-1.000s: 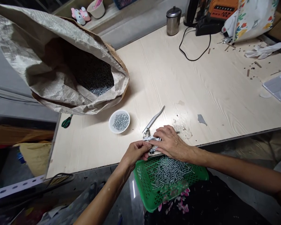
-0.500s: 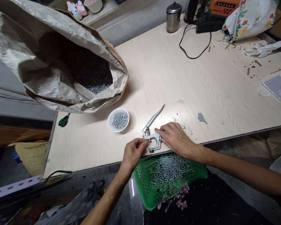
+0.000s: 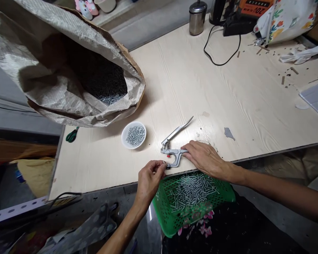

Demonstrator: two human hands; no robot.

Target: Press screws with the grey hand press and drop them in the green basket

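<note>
Head view: at lower centre of the frame, gray pliers [image 3: 175, 151] lie on a pale wooden table [image 3: 180, 91], close to its near edge. Their 2 ends stand apart, and the free handle points up and to the right. To work well here, it seems best to keep the pliers steady with the holding hand, set the small bit squarely at the lower end, and draw the fingertips clear before any squeeze. The left hand [image 3: 148, 176] extends from the bottom of the frame, thumb and forefinger pinched together on what looks like 1 shiny metal bit [image 3: 164, 162], right beside the lower end; whether bit and pliers touch, I cannot tell. The right hand [image 3: 205, 158] extends from the right edge, palm down, wrist nearly straight, its thumb and fingers closed on the other handle; how firmly is not clear. Below the pliers, a green basket [image 3: 163, 218] holds many short metal rods [image 3: 194, 192]; left of centre stands a white bowl [image 3: 123, 137] of small metal pieces [image 3: 135, 135].
</note>
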